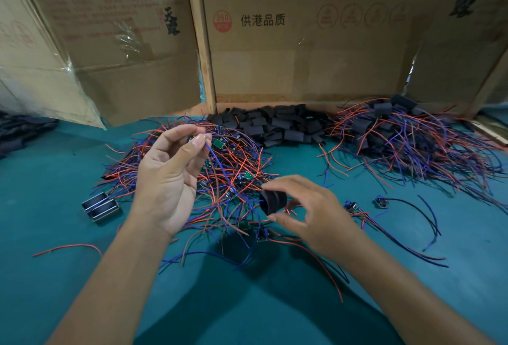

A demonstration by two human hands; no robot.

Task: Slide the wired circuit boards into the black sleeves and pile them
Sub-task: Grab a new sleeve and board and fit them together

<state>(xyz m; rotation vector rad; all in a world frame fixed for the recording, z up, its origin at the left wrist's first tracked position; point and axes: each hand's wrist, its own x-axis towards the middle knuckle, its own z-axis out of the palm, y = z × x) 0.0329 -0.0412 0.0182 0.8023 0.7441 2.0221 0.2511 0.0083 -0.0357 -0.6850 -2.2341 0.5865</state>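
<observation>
My left hand [170, 177] is raised over a heap of wired circuit boards [220, 168] and pinches a board's blue and red wires [217, 168] between thumb and fingertips. The wires hang down from it toward the table. My right hand [305, 207] holds a black sleeve [272, 201] between thumb and fingers, low and to the right of the hanging wires. A pile of loose black sleeves [277, 124] lies at the back centre. At the back right lies a pile of sleeved boards with wires [406, 141].
The table has a teal cloth [82, 276]. Cardboard boxes [302, 42] wall off the back. Two small metal-framed parts [100, 207] lie at the left. Two loose boards with wires [382, 204] lie at the right. A stray red wire [68, 248] lies front left.
</observation>
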